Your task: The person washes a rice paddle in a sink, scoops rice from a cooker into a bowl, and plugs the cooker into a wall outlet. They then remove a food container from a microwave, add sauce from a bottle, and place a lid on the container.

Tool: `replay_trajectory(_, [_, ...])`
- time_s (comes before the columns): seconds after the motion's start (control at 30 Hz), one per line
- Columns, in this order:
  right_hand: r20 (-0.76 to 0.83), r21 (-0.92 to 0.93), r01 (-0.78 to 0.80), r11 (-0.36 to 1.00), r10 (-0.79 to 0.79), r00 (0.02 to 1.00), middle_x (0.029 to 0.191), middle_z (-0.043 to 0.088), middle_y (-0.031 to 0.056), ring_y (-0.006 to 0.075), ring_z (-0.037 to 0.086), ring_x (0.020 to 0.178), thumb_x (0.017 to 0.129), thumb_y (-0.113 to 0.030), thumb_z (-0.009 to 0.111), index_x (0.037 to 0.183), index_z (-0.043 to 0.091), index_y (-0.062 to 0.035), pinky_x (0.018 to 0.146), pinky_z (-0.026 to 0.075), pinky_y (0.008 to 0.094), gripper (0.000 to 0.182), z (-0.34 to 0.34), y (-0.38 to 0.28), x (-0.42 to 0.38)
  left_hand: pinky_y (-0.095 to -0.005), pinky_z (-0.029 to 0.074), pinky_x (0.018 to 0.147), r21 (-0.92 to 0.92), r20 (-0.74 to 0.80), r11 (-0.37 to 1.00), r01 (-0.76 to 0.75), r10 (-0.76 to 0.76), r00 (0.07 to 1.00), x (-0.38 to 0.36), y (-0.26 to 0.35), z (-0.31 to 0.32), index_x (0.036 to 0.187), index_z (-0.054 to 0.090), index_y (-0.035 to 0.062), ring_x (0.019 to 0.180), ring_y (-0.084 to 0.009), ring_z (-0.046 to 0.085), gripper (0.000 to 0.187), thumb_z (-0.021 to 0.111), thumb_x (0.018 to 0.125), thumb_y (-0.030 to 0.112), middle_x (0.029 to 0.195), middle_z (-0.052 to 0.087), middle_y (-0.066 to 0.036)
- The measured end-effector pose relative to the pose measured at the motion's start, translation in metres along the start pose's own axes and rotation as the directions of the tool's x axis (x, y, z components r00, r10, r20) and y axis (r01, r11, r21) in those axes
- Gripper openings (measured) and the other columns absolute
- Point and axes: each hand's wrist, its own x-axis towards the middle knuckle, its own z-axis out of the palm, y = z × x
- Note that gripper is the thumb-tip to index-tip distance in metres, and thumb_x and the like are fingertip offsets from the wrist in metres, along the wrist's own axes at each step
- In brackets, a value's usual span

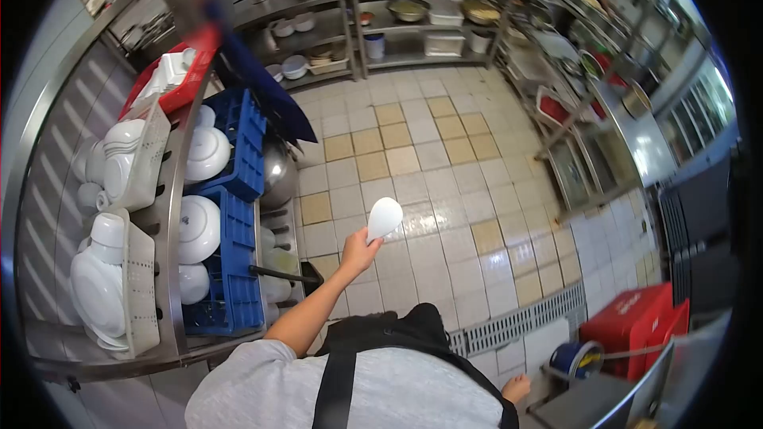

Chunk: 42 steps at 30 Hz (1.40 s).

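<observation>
My left hand (pixel 362 253) is closed round the handle of a white rice paddle (pixel 385 216), its broad rounded end pointing up and away from me. The paddle is held out over the tiled floor, touching nothing else. Low at my right side, my right hand (pixel 517 388) hangs with its fingers curled in, and nothing shows in it. Left of my left arm stand blue crates (pixel 225 258) holding white plates (pixel 199 229). A dark handle (pixel 282 273) sticks out beside the lower crate.
White perforated baskets (pixel 141 286) of crockery line the left shelf, with a red crate (pixel 171 99) behind. Steel shelving (pixel 429 28) spans the back. A steel counter (pixel 636 131) runs along the right. Red bins (pixel 628 322) and a blue bucket (pixel 566 356) stand near my right side.
</observation>
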Motion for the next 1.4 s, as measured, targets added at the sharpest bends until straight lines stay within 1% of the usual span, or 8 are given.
replay_trajectory(0.27, [0.209, -0.034, 0.121, 0.992, -0.112, 0.972, 0.056, 0.054, 0.0213, 0.0301, 0.054, 0.051, 0.060, 0.007, 0.049, 0.059, 0.052, 0.0051, 0.053, 0.042, 0.0421, 0.004, 0.039, -0.109, 0.190, -0.0451, 0.048, 0.073, 0.393, -0.013, 0.869, 0.301, -0.323, 0.946, 0.067, -0.119, -0.035, 0.098, 0.061, 0.0022, 0.086, -0.0392, 0.059, 0.032, 0.059, 0.076, 0.025, 0.089, 0.062, -0.023])
replay_trajectory(0.37, [0.317, 0.158, 0.424, 0.892, -0.452, 0.834, 0.090, 0.064, 0.0241, 0.0318, 0.063, 0.084, 0.059, -0.001, 0.063, 0.100, 0.063, -0.0005, 0.076, 0.048, 0.0379, 0.041, 0.100, -0.126, 0.289, -0.0452, 0.047, 0.080, 0.407, -0.145, 0.632, 0.660, -0.669, 0.729, 0.044, -0.166, -0.053, 0.096, 0.064, 0.0033, 0.093, -0.0383, 0.058, 0.033, 0.059, 0.075, 0.029, 0.096, 0.062, -0.023])
replay_trajectory(0.43, [0.789, -0.077, 0.285, 0.955, -0.116, 0.603, 0.124, 0.050, 0.0232, 0.0333, 0.045, 0.119, 0.056, -0.016, 0.079, 0.135, 0.035, -0.0076, 0.100, 0.037, 0.0380, 0.091, 0.115, -0.228, 0.361, -0.0422, 0.048, 0.081, 0.347, -0.321, 0.465, 0.815, -0.757, 0.569, 0.022, -0.202, -0.058, 0.089, 0.066, 0.0027, 0.096, -0.0358, 0.059, 0.032, 0.061, 0.074, 0.030, 0.098, 0.063, -0.021])
replay_trajectory(0.57, [0.734, -0.007, 0.652, 0.758, -0.439, 0.518, 0.134, 0.034, 0.0278, 0.0418, 0.031, 0.126, 0.057, -0.032, 0.082, 0.134, 0.036, -0.0143, 0.103, 0.032, 0.0436, 0.092, 0.181, -0.424, 0.474, -0.0433, 0.048, 0.080, -0.016, -0.384, 0.229, 0.973, -0.900, 0.206, -0.001, -0.154, -0.065, 0.095, 0.065, 0.0044, 0.094, -0.0379, 0.059, 0.033, 0.062, 0.073, 0.030, 0.097, 0.063, -0.021])
replay_trajectory(0.7, [0.469, 0.195, 0.815, 0.545, -0.782, 0.411, 0.135, 0.033, 0.0277, 0.0403, 0.032, 0.126, 0.061, -0.022, 0.078, 0.127, 0.045, -0.0124, 0.103, 0.032, 0.0431, 0.075, 0.197, -0.679, 0.483, -0.0455, 0.047, 0.075, -0.033, -0.310, 0.557, 0.830, -0.795, 0.521, -0.064, -0.264, 0.013, 0.094, 0.066, 0.0092, 0.091, -0.0409, 0.058, 0.028, 0.057, 0.076, 0.029, 0.093, 0.062, -0.023])
replay_trajectory(1.0, [0.579, 0.511, 0.801, 0.313, -0.814, -0.051, 0.127, 0.045, 0.0248, 0.0382, 0.040, 0.121, 0.071, -0.026, 0.072, 0.115, 0.056, -0.0101, 0.099, 0.036, 0.0401, 0.050, 0.263, -0.914, 0.469, -0.0472, 0.046, 0.079, -0.086, -0.223, 0.320, 0.943, -0.929, 0.295, 0.247, -0.243, -0.006, 0.098, 0.061, 0.0015, 0.090, -0.0398, 0.059, 0.044, 0.054, 0.076, 0.039, 0.093, 0.062, -0.023])
replay_trajectory(1.23, [0.847, 0.143, 0.841, 0.522, -0.505, 0.169, 0.104, 0.062, 0.0209, 0.0354, 0.058, 0.099, 0.067, -0.033, 0.074, 0.108, 0.061, -0.0053, 0.087, 0.045, 0.0390, 0.052, 0.319, -0.967, 0.559, -0.0377, 0.047, 0.066, -0.118, -0.529, 0.851, 0.512, -0.490, 0.693, 0.569, -0.179, -0.158, 0.091, 0.062, 0.0007, 0.074, -0.0321, 0.063, 0.031, 0.054, 0.081, 0.029, 0.079, 0.064, -0.020])
replay_trajectory(1.4, [0.803, 0.164, 0.886, 0.434, -0.581, 0.136, 0.104, 0.061, 0.0220, 0.0350, 0.057, 0.101, 0.070, -0.032, 0.071, 0.110, 0.059, -0.0050, 0.086, 0.045, 0.0395, 0.050, 0.354, -1.151, 0.546, -0.0263, 0.047, 0.058, -0.777, -0.292, 0.587, 0.227, -0.655, 0.697, 0.698, -0.154, -0.230, 0.083, 0.062, 0.0003, 0.064, -0.0125, 0.060, 0.025, 0.051, 0.088, 0.023, 0.074, 0.064, -0.010])
